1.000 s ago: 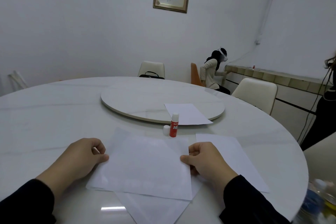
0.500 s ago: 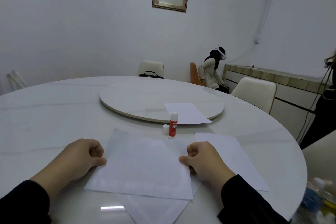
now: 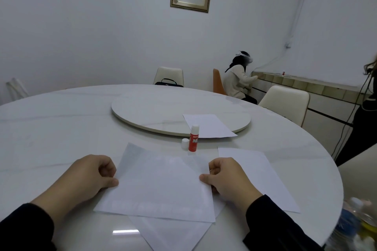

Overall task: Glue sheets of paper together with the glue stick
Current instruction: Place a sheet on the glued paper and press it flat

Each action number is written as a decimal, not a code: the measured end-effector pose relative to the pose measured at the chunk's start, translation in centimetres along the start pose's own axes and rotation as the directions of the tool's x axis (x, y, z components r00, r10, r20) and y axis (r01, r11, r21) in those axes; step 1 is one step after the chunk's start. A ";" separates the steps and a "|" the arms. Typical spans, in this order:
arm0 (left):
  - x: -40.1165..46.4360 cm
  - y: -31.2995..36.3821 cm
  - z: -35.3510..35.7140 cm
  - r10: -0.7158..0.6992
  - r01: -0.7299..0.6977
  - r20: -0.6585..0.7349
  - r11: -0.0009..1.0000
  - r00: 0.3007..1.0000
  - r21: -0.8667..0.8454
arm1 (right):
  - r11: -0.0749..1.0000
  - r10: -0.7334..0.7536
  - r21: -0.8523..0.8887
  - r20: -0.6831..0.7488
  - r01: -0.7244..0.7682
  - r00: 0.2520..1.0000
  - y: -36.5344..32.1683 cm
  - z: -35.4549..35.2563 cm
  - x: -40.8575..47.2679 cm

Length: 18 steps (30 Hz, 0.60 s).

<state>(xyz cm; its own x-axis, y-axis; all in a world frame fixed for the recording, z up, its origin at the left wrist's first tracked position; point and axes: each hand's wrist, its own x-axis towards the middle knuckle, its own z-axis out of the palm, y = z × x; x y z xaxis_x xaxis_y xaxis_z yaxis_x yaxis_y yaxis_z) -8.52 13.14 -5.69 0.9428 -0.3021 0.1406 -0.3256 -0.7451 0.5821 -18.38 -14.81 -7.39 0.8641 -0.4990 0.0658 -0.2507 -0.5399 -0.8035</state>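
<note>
A white top sheet (image 3: 161, 187) lies over a second, rotated sheet (image 3: 173, 234) on the round white table (image 3: 51, 128). My left hand (image 3: 89, 177) pinches the top sheet's left edge with thumb and curled fingers. At the right edge my right hand (image 3: 224, 179) pinches it the same way. Just beyond the sheets a red glue stick (image 3: 193, 138) stands upright and uncapped, its white cap (image 3: 185, 144) beside it on the left. Another sheet (image 3: 261, 177) lies to my right, and one more sheet (image 3: 208, 125) rests on the turntable.
A round turntable (image 3: 155, 112) fills the table's middle. Bottles (image 3: 359, 220) stand at the lower right off the table's edge. Chairs (image 3: 285, 102) ring the far side, one with a black bag (image 3: 169, 83). A seated person (image 3: 238, 81) is at the back; another person (image 3: 365, 120) stands at right.
Both hands have kept their hold on the top sheet's edges. The sheet has shifted slightly on the lower sheet, and the view has tilted a little.
</note>
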 end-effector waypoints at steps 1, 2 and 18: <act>-0.1 0.0 0.0 0.000 0.000 -0.004 1.000 1.000 0.003 | 1.000 0.003 0.003 -0.003 -0.003 1.000 -0.1 0.0 -0.1; -0.1 -0.1 0.0 0.001 -0.001 -0.013 1.000 1.000 0.009 | 1.000 0.006 0.005 -0.005 -0.006 1.000 -0.3 0.0 -0.2; -0.6 2.8 3.9 0.418 -0.456 0.190 0.850 0.889 0.265 | 0.690 -0.383 -0.415 0.486 0.593 0.785 -3.5 0.7 -1.8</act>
<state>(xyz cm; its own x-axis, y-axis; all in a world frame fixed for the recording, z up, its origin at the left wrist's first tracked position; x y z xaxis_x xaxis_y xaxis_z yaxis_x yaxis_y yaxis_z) -10.26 8.91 -7.28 0.6883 -0.6926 0.2160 -0.7254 -0.6528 0.2185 -18.75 -11.55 -5.10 0.9869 0.1443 0.0717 0.1585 -0.9498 -0.2696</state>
